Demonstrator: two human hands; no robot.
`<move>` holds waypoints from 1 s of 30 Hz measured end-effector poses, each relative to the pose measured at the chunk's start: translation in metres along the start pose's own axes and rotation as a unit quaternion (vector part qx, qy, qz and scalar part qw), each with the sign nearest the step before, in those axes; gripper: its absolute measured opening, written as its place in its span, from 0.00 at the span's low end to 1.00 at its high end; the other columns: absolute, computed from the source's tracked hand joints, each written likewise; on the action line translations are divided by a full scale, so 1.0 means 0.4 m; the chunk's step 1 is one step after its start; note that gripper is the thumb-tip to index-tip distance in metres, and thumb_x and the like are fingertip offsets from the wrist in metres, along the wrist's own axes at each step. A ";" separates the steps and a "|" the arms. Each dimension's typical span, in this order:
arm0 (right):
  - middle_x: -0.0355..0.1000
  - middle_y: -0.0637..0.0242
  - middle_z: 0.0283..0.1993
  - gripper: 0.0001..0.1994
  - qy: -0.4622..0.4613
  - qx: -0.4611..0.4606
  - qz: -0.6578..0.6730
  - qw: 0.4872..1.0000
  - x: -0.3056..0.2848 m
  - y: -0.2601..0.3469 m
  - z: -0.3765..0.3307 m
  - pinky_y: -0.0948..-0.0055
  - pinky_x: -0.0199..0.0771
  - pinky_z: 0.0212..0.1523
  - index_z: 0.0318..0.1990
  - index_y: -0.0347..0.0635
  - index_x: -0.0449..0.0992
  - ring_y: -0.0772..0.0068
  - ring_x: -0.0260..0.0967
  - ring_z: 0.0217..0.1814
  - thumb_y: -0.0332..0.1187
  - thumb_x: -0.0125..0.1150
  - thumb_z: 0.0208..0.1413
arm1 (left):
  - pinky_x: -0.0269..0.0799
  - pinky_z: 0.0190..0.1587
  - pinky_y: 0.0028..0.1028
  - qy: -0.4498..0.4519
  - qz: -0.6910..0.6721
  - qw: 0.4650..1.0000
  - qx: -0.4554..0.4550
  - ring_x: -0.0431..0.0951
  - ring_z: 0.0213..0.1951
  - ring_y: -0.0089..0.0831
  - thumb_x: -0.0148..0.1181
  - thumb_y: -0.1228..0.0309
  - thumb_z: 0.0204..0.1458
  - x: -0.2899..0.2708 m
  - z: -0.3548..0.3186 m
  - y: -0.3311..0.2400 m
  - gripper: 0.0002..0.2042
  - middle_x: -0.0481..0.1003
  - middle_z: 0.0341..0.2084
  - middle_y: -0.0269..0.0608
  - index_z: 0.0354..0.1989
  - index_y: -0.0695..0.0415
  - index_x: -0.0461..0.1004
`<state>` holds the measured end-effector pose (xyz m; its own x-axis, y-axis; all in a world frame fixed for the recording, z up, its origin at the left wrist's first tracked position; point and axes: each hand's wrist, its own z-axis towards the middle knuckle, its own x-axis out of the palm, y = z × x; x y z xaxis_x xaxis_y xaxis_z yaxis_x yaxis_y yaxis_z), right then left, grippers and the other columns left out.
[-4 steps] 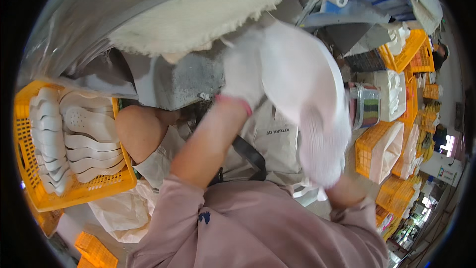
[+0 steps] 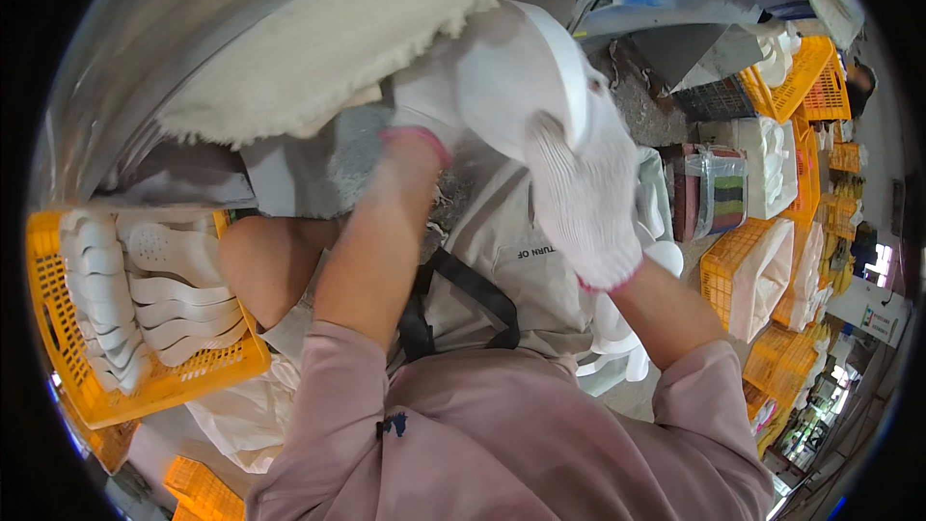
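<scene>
Up against the fringed edge of a large cream cloth buffing wheel [image 2: 338,48], I hold a smooth white shoe sole [image 2: 511,77] with a curved outline. My left hand [image 2: 424,92], in a white knit glove with a pink cuff, grips the sole's left side close to the wheel; its fingers are mostly hidden. My right hand [image 2: 584,193], gloved the same way, is closed on the sole's near right edge, thumb on top. Whether the sole touches the wheel is hard to tell.
At the left stands a yellow crate [image 2: 174,381] stacked with white soles [image 2: 183,294]. More white pieces [image 2: 617,333] lie by my right forearm. A grey apron [image 2: 482,260] covers my lap. Several yellow crates [image 2: 781,357] and a wrapped striped stack [image 2: 719,193] line the right side.
The sole and both my hands have moved up and to the left, nearer the wheel. The sole has turned, and its thick edge now shows on the right.
</scene>
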<state>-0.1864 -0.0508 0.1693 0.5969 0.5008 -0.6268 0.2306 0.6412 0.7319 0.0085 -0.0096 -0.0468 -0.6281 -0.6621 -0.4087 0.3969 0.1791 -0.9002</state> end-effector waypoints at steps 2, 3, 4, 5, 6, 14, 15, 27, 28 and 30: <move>0.75 0.46 0.37 0.15 0.013 -0.063 0.019 0.998 0.045 -0.034 0.049 0.47 0.79 0.40 0.48 0.38 0.78 0.36 0.76 0.41 0.29 0.67 0.53 | 0.72 0.65 0.35 -0.039 -0.237 0.962 -0.133 0.76 0.62 0.37 0.59 0.66 0.67 -0.074 -0.052 0.085 0.21 0.76 0.62 0.48 0.66 0.60 0.72; 0.74 0.46 0.35 0.12 0.022 -0.092 0.035 0.995 0.061 -0.045 0.080 0.47 0.78 0.38 0.44 0.39 0.79 0.35 0.75 0.40 0.30 0.68 0.51 | 0.72 0.65 0.34 -0.064 -0.287 0.926 -0.234 0.76 0.61 0.37 0.60 0.66 0.67 -0.139 -0.087 0.110 0.21 0.76 0.61 0.46 0.65 0.60 0.73; 0.73 0.47 0.33 0.10 0.030 -0.115 0.049 0.992 0.073 -0.050 0.103 0.47 0.77 0.37 0.40 0.40 0.79 0.36 0.75 0.38 0.31 0.68 0.49 | 0.71 0.65 0.34 -0.090 -0.332 0.879 -0.332 0.76 0.61 0.37 0.61 0.66 0.67 -0.200 -0.119 0.115 0.21 0.77 0.60 0.45 0.65 0.61 0.73; 0.72 0.48 0.32 0.09 0.045 -0.105 0.055 0.992 0.084 -0.057 0.126 0.46 0.76 0.35 0.36 0.41 0.79 0.36 0.74 0.37 0.32 0.69 0.48 | 0.71 0.65 0.34 -0.122 -0.352 0.806 -0.459 0.76 0.60 0.36 0.61 0.66 0.66 -0.236 -0.141 0.100 0.20 0.77 0.59 0.44 0.64 0.61 0.74; 0.72 0.49 0.31 0.07 0.062 -0.086 0.057 0.993 0.094 -0.064 0.138 0.46 0.76 0.34 0.32 0.42 0.78 0.38 0.74 0.36 0.32 0.69 0.47 | 0.72 0.63 0.33 -0.079 -0.235 0.876 -0.414 0.76 0.58 0.36 0.64 0.64 0.65 -0.277 -0.170 0.071 0.22 0.78 0.58 0.43 0.64 0.62 0.74; 0.79 0.45 0.41 0.12 0.085 -0.067 -0.085 0.991 0.138 -0.049 0.199 0.49 0.80 0.42 0.35 0.40 0.84 0.40 0.79 0.42 0.38 0.60 0.58 | 0.77 0.52 0.27 0.000 -0.124 0.946 -0.298 0.79 0.47 0.29 0.77 0.58 0.55 -0.319 -0.319 -0.216 0.43 0.77 0.54 0.45 0.72 0.70 0.61; 0.80 0.44 0.42 0.13 0.096 -0.032 -0.080 0.992 0.146 -0.059 0.204 0.49 0.81 0.44 0.36 0.38 0.85 0.40 0.79 0.43 0.39 0.60 0.59 | 0.78 0.50 0.26 0.079 -0.195 0.924 -0.319 0.80 0.46 0.29 0.77 0.58 0.56 -0.327 -0.313 -0.226 0.39 0.79 0.51 0.43 0.69 0.69 0.66; 0.77 0.50 0.53 0.33 0.198 0.179 0.029 0.963 -0.072 0.111 -0.022 0.64 0.74 0.58 0.64 0.32 0.70 0.58 0.77 0.55 0.39 0.72 0.53 | 0.78 0.43 0.28 -0.181 -0.674 0.668 -0.259 0.82 0.39 0.25 0.70 0.65 0.63 -0.013 -0.250 -0.443 0.16 0.82 0.42 0.34 0.53 0.63 0.81; 0.74 0.48 0.61 0.39 0.171 0.178 0.083 0.966 -0.097 0.124 -0.063 0.65 0.71 0.65 0.70 0.29 0.63 0.58 0.75 0.63 0.32 0.73 0.52 | 0.79 0.43 0.29 -0.199 -0.641 0.676 -0.304 0.82 0.38 0.25 0.70 0.65 0.63 -0.007 -0.234 -0.457 0.16 0.82 0.41 0.33 0.52 0.63 0.81; 0.69 0.48 0.70 0.45 0.073 0.121 0.065 0.988 -0.102 0.112 -0.098 0.65 0.65 0.73 0.76 0.24 0.55 0.59 0.69 0.71 0.25 0.71 0.51 | 0.79 0.43 0.35 -0.204 -0.484 0.791 -0.315 0.83 0.37 0.34 0.66 0.66 0.63 -0.004 -0.204 -0.462 0.14 0.83 0.38 0.38 0.51 0.61 0.81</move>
<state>-0.2306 -0.0197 0.2172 0.5211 0.6590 -0.5423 0.3464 0.4174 0.8401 -0.1182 0.0177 0.1080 -0.1143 -0.8677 0.4838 -0.6297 -0.3134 -0.7108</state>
